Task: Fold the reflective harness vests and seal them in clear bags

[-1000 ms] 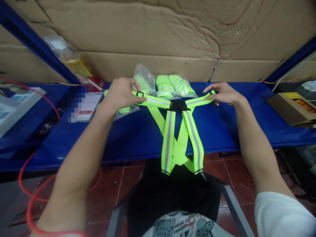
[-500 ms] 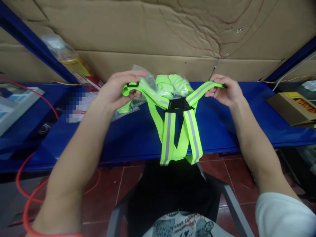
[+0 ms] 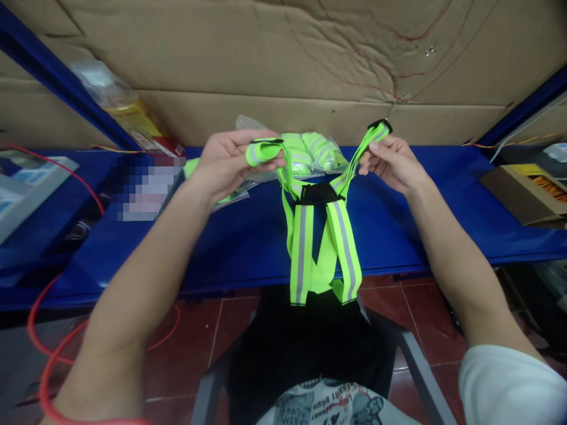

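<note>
A neon-yellow reflective harness point(image 3: 301, 248) with grey stripes and a black centre patch hangs between my hands, over the front edge of the blue table. My left hand point(image 3: 230, 159) is closed on one upper strap, which folds over near a black buckle. The opposite strap is pinched in my right hand point(image 3: 392, 159), its black buckle sticking up above the fingers. The lower straps dangle in loops down toward my lap. Just behind the harness, clear plastic bags point(image 3: 310, 153) hold more folded neon straps.
A clear bottle with a yellow-red label point(image 3: 133, 115) leans at the back left. On the right stands an open cardboard box point(image 3: 527, 192) with orange items. A red hose point(image 3: 44, 360) curls at lower left. Cardboard sheeting point(image 3: 248, 53) forms the back wall.
Both hands have drawn slightly inward, so the upper straps are slacker and more bunched. The right strap's buckle now points upward instead of sideways. The lower loops hang a little lower.
</note>
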Tool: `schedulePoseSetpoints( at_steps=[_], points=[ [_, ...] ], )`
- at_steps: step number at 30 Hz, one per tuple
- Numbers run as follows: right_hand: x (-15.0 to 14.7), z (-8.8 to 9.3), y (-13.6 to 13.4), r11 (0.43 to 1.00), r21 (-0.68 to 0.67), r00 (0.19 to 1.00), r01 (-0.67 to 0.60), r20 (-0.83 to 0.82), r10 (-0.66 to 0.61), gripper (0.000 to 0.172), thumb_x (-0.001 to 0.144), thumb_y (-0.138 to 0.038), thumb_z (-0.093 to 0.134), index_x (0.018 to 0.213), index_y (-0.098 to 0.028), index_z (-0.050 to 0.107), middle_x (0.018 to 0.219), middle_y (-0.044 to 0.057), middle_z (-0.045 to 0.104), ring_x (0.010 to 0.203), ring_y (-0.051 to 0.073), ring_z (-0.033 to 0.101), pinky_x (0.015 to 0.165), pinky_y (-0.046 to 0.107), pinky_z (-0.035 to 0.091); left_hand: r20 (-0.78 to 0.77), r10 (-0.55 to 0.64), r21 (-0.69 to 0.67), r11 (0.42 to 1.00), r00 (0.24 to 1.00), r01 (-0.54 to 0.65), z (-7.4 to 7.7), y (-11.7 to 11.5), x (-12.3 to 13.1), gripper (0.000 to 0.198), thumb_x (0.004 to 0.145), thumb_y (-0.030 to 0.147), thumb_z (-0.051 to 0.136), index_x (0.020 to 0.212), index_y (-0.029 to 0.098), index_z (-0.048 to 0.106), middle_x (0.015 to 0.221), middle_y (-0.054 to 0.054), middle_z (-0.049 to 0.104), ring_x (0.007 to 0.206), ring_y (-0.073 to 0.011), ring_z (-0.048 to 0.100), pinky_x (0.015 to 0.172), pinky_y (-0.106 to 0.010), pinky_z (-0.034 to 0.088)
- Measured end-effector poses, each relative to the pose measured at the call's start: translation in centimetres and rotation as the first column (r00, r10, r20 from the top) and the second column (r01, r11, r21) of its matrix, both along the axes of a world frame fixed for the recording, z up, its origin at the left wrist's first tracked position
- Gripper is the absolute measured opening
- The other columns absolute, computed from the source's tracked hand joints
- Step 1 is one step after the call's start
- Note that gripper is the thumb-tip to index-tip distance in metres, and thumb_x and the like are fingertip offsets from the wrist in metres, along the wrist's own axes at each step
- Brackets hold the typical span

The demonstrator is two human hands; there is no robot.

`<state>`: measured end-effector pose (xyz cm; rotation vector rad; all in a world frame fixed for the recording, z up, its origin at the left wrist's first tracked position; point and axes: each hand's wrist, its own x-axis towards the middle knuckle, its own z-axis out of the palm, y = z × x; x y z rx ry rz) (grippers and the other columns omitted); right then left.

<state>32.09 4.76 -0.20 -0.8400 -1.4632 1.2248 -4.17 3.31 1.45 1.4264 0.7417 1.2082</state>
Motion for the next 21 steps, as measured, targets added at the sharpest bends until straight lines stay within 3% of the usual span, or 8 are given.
schedulePoseSetpoints(
  at_steps=[2,4,7,9,12,16,18,21],
  points=[
    [-0.4,-0.2,0.1,1.000,0.014,1.000,0.021,-0.014,-0.020,0.043,0.079,-0.059,0.094,0.085,-0.026,0.068,0.079,0.000,0.073,0.078,0.019,0.076,0.070,0.033,0.065,-0.012,0.001,0.033,0.999,1.000,-0.001,-0.7,0.8,-0.1,0.041,0.073,0.047,0.099,0.103,0.025,0.081,0.078,0.000,0.078,0.072,-0.0173,0.074,0.064,-0.030,0.062],
    [-0.9,-0.2,0.0,0.999,0.013,0.998,0.044,-0.043,-0.043,0.044,0.080,-0.062,0.092,0.096,-0.029,0.067,0.091,0.000,0.076,0.093,0.022,0.078,0.078,0.036,0.066,0.013,0.013,0.087,0.996,1.000,-0.015,-1.2,1.4,0.0,0.038,0.074,0.049,0.099,0.095,0.027,0.075,0.072,0.002,0.069,0.069,-0.0165,0.069,0.059,-0.029,0.055],
    [-1.9,0.0,-0.5,0.998,-0.046,0.996,0.035,-0.082,-0.038,0.052,0.082,-0.072,0.085,0.105,-0.033,0.062,0.103,0.001,0.079,0.103,0.026,0.077,0.084,0.041,0.066,0.077,0.065,0.157,0.985,0.995,-0.076,-1.2,1.4,0.6,0.043,0.077,0.056,0.094,0.093,0.026,0.066,0.082,0.000,0.068,0.082,-0.0183,0.071,0.066,-0.030,0.055],
    [-2.7,-0.1,-0.7,0.997,-0.080,0.994,-0.023,-0.105,0.015,0.057,0.081,-0.080,0.080,0.105,-0.033,0.059,0.093,0.000,0.076,0.095,0.025,0.077,0.081,0.040,0.065,0.042,0.085,0.160,0.983,0.996,-0.090,-1.0,0.8,1.4,0.046,0.084,0.066,0.084,0.098,0.027,0.063,0.089,-0.002,0.070,0.093,-0.0219,0.074,0.075,-0.034,0.058],
    [-4.0,-0.4,-1.1,0.989,-0.096,0.989,-0.109,-0.105,0.099,0.060,0.083,-0.087,0.072,0.102,-0.032,0.057,0.072,-0.003,0.066,0.078,0.022,0.072,0.076,0.038,0.062,-0.070,0.004,0.101,0.995,0.998,0.004,-1.0,-0.6,2.6,0.049,0.090,0.075,0.069,0.105,0.030,0.057,0.074,0.002,0.061,0.084,-0.0244,0.075,0.083,-0.042,0.061],
    [-5.6,-0.8,-1.7,0.979,-0.123,0.984,-0.164,-0.091,0.153,0.059,0.087,-0.089,0.064,0.101,-0.032,0.057,0.063,-0.005,0.057,0.064,0.018,0.062,0.068,0.036,0.058,-0.189,-0.143,0.010,0.989,0.971,0.148,-1.8,-1.7,3.3,0.056,0.093,0.081,0.063,0.120,0.034,0.054,0.057,0.009,0.043,0.043,-0.0155,0.050,0.061,-0.037,0.054],
    [-6.2,-0.9,-2.1,0.979,-0.129,0.985,-0.156,-0.098,0.144,0.058,0.088,-0.088,0.065,0.100,-0.032,0.056,0.063,-0.006,0.055,0.060,0.018,0.057,0.064,0.036,0.057,-0.294,-0.166,0.028,0.983,0.941,0.182,-2.2,-2.0,3.5,0.058,0.094,0.082,0.063,0.124,0.032,0.057,0.057,0.008,0.046,0.041,-0.0138,0.045,0.053,-0.033,0.045],
    [-6.9,-1.2,-2.4,0.984,-0.142,0.991,-0.110,-0.098,0.096,0.056,0.087,-0.084,0.070,0.100,-0.032,0.054,0.065,-0.006,0.051,0.059,0.018,0.053,0.063,0.036,0.056,-0.501,-0.172,0.174,0.940,0.848,0.294,-2.5,-2.3,3.9,0.052,0.098,0.075,0.064,0.112,0.026,0.069,0.069,0.001,0.063,0.053,-0.0153,0.058,0.057,-0.031,0.046]
  ],
)
